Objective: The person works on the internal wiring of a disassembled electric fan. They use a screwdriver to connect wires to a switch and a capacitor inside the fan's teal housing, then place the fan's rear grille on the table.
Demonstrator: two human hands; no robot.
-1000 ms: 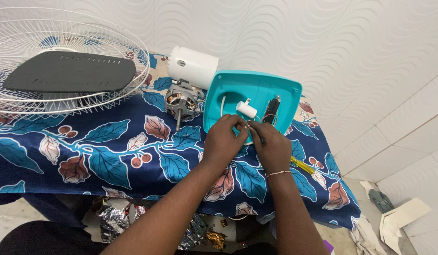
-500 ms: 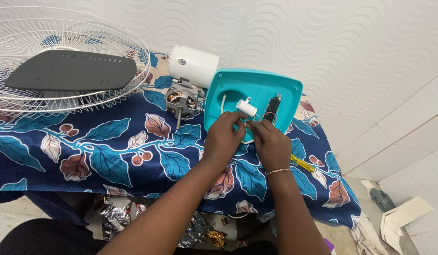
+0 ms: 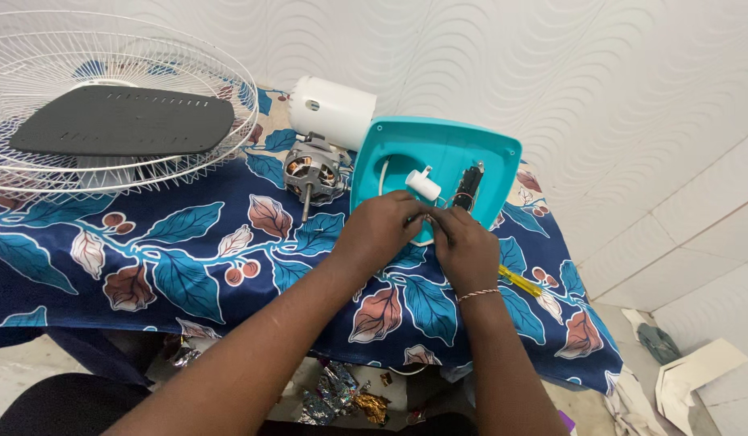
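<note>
Both hands meet at the near edge of the smooth turquoise plastic base (image 3: 450, 157), which lies upturned at the right of the leaf-print cloth (image 3: 172, 258). The left hand (image 3: 378, 230) and right hand (image 3: 464, 246) have their fingers curled together over something small; what they pinch cannot be told. A white cylinder (image 3: 423, 184) stands inside the base. Left of it lie the copper-wound motor (image 3: 312, 171), a white housing (image 3: 333, 109) and a wire grille (image 3: 107, 56).

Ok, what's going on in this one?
A person has a fan in pieces on a table with a leaf-print cloth. Both hands, left hand and right hand, meet at the near edge of an upturned teal base, fingers on something too small to tell. A bare motor, white housing and wire grille lie alongside.
</note>
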